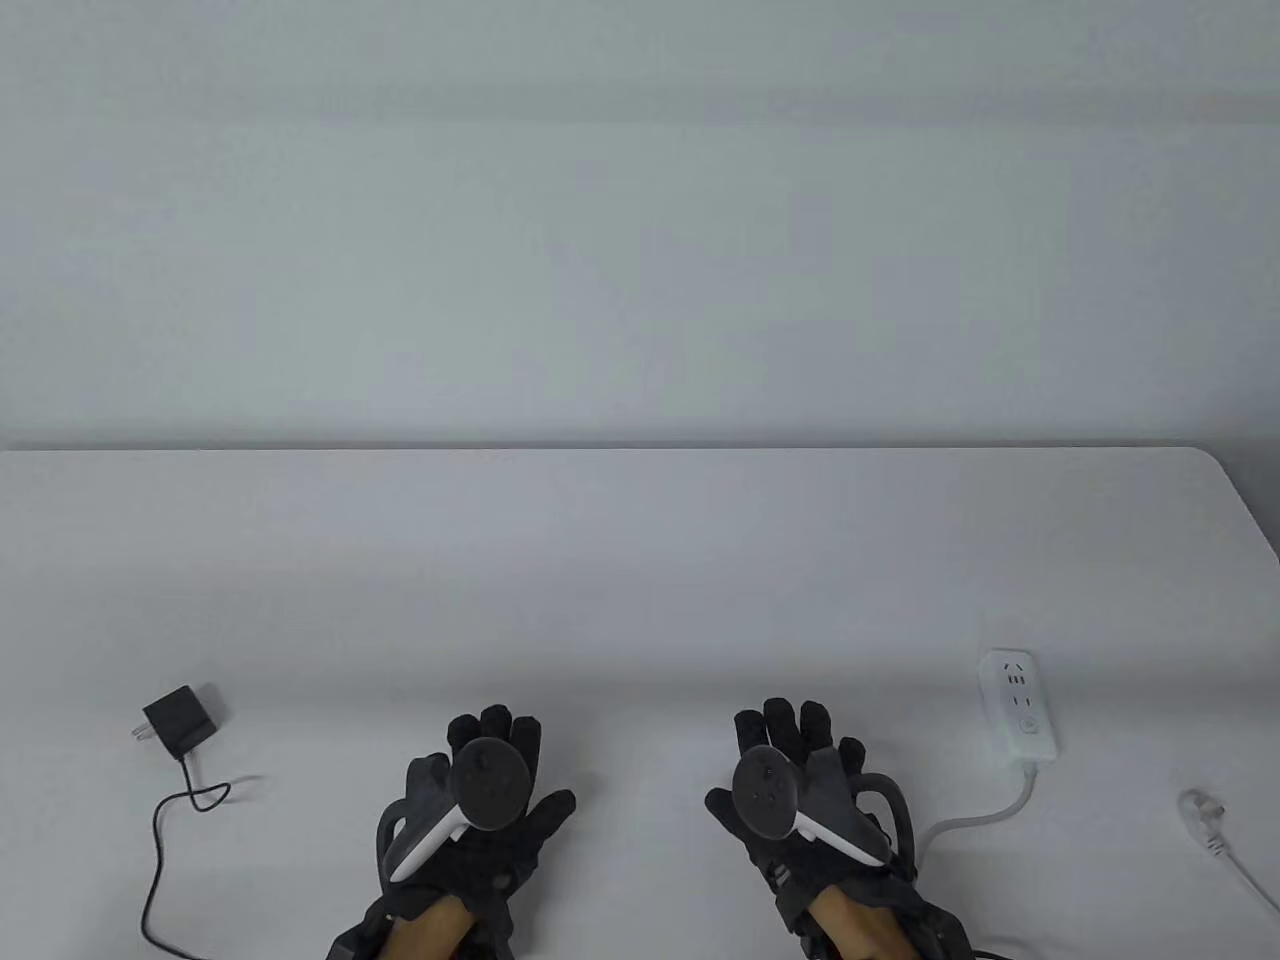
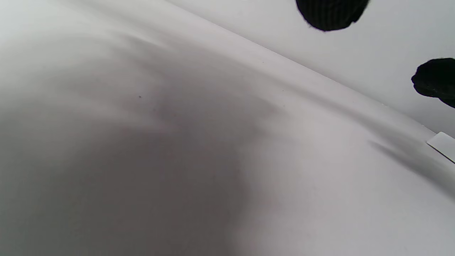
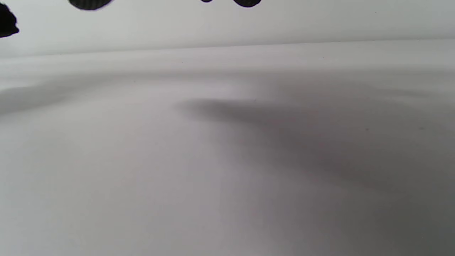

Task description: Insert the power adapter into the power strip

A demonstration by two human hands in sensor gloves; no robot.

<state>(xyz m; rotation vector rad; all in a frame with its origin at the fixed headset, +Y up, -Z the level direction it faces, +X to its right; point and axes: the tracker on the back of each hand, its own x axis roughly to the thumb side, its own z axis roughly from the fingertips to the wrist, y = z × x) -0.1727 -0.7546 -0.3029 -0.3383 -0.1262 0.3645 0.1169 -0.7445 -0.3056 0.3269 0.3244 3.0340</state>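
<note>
A small black power adapter (image 1: 180, 719) lies on the white table (image 1: 640, 560) at the far left, its prongs pointing left and its thin black cable (image 1: 158, 850) trailing toward the front edge. A white power strip (image 1: 1022, 706) lies at the right, sockets up. My left hand (image 1: 480, 790) rests flat and empty on the table, right of the adapter. My right hand (image 1: 800, 780) rests flat and empty, left of the strip. The wrist views show only bare table and dark fingertips (image 2: 330, 14) at the edges; a white corner (image 2: 442, 144) shows in the left wrist view.
The strip's white cord (image 1: 985, 815) curves from its near end behind my right hand. A white wall plug (image 1: 1205, 815) with its cord lies at the far right near the table edge. A plain wall stands behind the table's far edge.
</note>
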